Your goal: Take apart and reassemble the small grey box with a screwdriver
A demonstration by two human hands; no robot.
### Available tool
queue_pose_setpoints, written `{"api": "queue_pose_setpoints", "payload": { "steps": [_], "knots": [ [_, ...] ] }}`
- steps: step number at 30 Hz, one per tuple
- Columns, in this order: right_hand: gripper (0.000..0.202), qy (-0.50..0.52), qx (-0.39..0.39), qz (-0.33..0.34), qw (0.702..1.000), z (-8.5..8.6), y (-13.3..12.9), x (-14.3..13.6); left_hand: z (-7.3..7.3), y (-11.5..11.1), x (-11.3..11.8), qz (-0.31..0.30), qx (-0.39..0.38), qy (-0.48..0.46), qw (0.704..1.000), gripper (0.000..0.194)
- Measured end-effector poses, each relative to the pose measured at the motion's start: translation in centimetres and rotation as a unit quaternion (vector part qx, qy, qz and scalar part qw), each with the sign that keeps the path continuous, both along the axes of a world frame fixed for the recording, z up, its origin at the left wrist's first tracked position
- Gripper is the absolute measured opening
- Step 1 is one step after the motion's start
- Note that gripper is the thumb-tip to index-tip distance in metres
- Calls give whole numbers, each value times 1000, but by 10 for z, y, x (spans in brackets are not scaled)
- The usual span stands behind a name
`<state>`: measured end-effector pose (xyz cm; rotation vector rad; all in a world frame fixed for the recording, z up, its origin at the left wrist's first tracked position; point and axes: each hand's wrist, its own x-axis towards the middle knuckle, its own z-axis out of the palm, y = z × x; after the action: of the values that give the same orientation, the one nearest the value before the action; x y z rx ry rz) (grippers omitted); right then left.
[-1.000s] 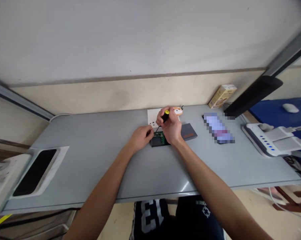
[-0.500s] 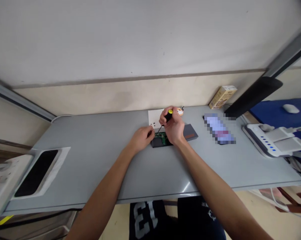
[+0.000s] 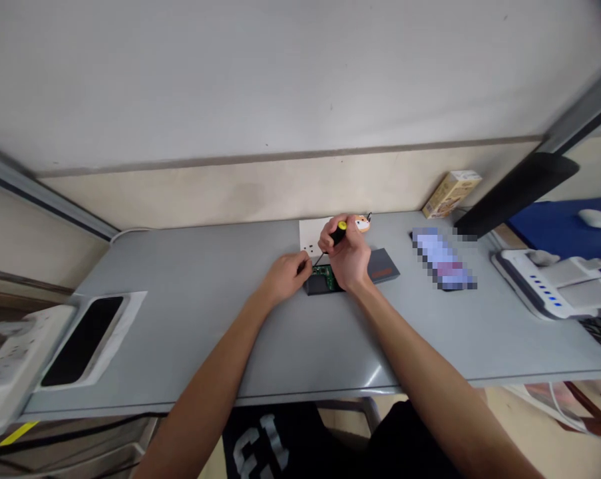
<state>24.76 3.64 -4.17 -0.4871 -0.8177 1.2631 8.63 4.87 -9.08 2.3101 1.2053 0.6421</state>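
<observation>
My right hand [image 3: 349, 256] is closed around a black screwdriver with a yellow cap [image 3: 341, 227]. Its thin shaft slants down and left to a green circuit board [image 3: 325, 273] in a dark, open device casing [image 3: 317, 285]. At the casing's left end is my left hand [image 3: 289, 274], fingers pinched together at its upper left corner; whatever they hold is too small to make out. A dark grey box [image 3: 384, 265] with orange lettering lies partly behind my right hand. Behind the casing, a white sheet [image 3: 312, 233] bears several small dark pieces.
An orange and white trinket [image 3: 363, 224] sits behind my right hand. Further right are a phone with a blurred screen [image 3: 442, 258], a yellowish carton [image 3: 451, 194] and a white power strip [image 3: 540, 285]. A black phone [image 3: 83, 341] lies at the far left of the grey table [image 3: 190, 266].
The view has shifted slightly, and my legs below the table have moved. Both hands keep nearly the same pose at the casing, the screwdriver still in my right hand.
</observation>
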Motion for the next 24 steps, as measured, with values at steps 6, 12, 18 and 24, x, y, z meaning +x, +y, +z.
{"api": "queue_pose_setpoints", "payload": {
  "steps": [6,12,18,24],
  "knots": [
    [42,13,-4,21,1000,-3,3,4,-2,-1,-1,11,5,10,1000,24],
    [45,-4,-31,-25,999,-3,5,7,-3,1,1,17,10,17,1000,24],
    [43,-3,-53,-15,998,-1,2,7,-6,-1,1,27,16,18,999,25],
    [42,20,-68,-4,997,1,2,8,-6,-2,1,24,12,7,1000,24]
  ]
}}
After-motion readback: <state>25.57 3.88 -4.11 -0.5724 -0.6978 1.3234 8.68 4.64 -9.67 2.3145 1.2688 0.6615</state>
